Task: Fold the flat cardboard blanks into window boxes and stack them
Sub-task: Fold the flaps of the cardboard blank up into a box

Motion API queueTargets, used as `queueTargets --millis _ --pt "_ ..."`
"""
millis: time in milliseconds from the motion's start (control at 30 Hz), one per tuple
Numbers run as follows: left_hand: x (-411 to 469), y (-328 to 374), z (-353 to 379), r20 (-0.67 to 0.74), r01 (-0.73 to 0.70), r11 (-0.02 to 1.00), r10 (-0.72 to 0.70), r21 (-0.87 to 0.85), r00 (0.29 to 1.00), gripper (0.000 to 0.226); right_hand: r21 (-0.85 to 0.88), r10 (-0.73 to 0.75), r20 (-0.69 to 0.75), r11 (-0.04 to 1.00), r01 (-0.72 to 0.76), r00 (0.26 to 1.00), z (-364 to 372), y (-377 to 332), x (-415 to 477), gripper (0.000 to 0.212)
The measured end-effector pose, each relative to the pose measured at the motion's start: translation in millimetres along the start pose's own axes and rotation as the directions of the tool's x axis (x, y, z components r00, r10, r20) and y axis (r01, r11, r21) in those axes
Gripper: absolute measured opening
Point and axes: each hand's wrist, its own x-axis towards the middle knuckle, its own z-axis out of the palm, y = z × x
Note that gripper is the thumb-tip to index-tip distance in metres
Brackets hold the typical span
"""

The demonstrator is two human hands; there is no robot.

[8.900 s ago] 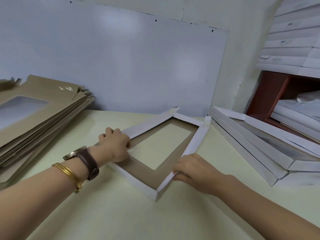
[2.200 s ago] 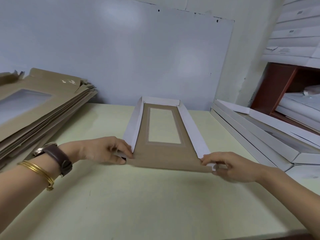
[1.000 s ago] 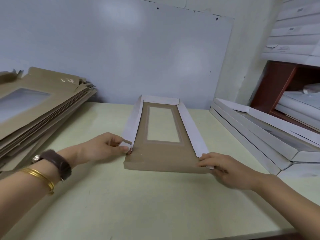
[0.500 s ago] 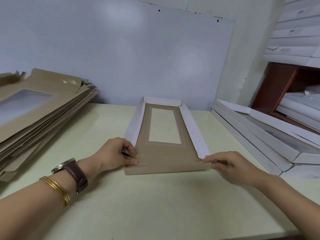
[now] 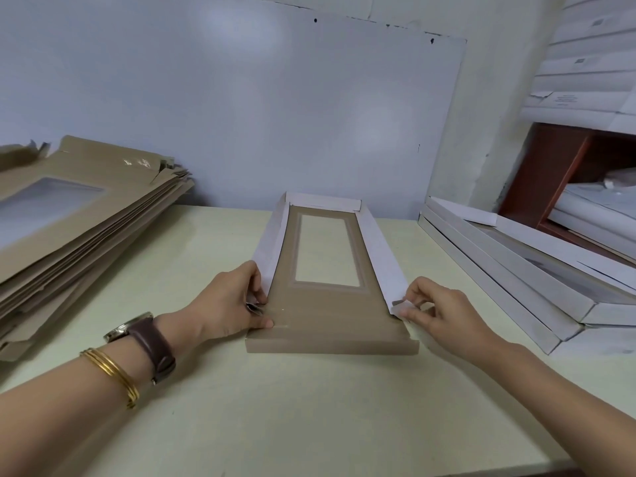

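Observation:
A long brown cardboard window box [image 5: 328, 316] lies lengthwise on the pale table [image 5: 309, 414], inner side up, with a clear window in its middle. Its white side walls and far end wall stand up; the near end flap is raised as a low brown wall. My left hand [image 5: 229, 302] pinches the near left corner, thumb on the brown floor. My right hand [image 5: 438, 309] pinches the small white tab at the near right corner. A stack of flat brown blanks [image 5: 79, 232] with windows sits at the left. Folded white boxes [image 5: 516, 270] are stacked at the right.
A pale wall panel [image 5: 241, 108] stands right behind the table. At the far right a red-brown shelf [image 5: 550, 173] holds more white boxes, with others piled above it. The table's front edge [image 5: 516, 468] shows at the lower right.
The near end flap has been folded up. In the last half second both hands shifted to the near corners, and the right hand now pinches the white corner tab.

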Motion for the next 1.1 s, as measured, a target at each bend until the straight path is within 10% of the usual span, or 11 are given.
queueTargets --millis 333,1100 --pt "11 6 -5 0.008 -0.039 0.977 0.039 0.210 0.999 0.064 -0.347 -0.142 0.152 0.919 0.187 0.978 14 -10 2 0.024" --pt "31 24 20 0.211 -0.134 0.869 0.035 0.476 0.977 0.052 -0.362 -0.224 0.218 0.885 0.292 0.950 15 -16 -1 0.003"
